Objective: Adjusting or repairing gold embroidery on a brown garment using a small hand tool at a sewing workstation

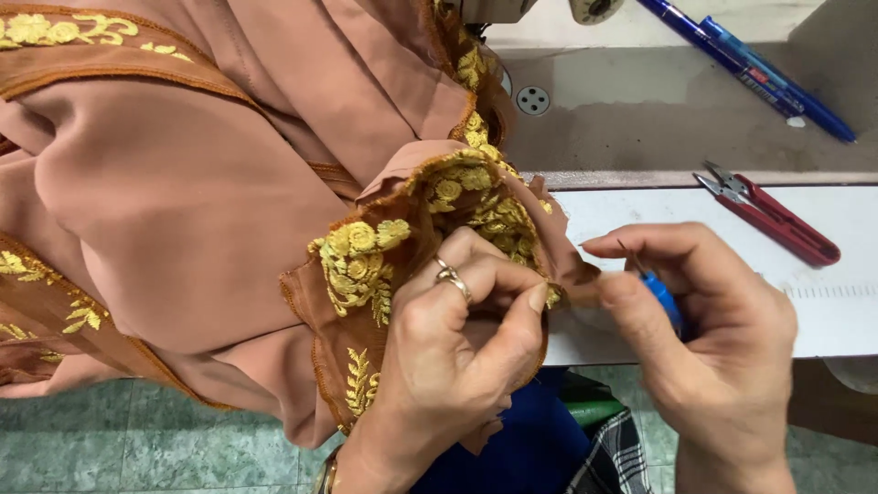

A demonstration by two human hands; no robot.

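- The small blue tool (665, 302) in the right hand (722, 348) is mostly hidden: only a blue stub of handle shows between thumb and forefinger, and a thin dark tip rises just above the thumb. Its full shape cannot be made out.
- The right hand is pinched shut on that tool, just off the near edge of the white table (823, 302), with its thumb tip touching the fabric's border.
- The left hand (457, 348), a ring (453, 277) on one finger, is clenched on the folded edge of the pink-brown fabric (201, 210); its fingertips are buried in the fold, so what lies under them cannot be seen.
- The fabric's yellow floral embroidery (361, 256) runs along a brown hem. The cloth fills the whole left side, is cut off at the top and left edges of the view, and hangs off the table's near left corner over the green tiled floor (110, 448).
- A pair of red thread snips (773, 215) lies on the table near its far right edge, apart from both hands.
- Two blue pens (750, 64) lie side by side on the grey ledge (658, 128) behind the table, at the far right.
- A round metal fitting (533, 100) sits in that ledge, just beside the fabric.
- At the bottom, dark blue cloth and a checked cloth (617, 457) show between the wrists; what they belong to is hard to tell.
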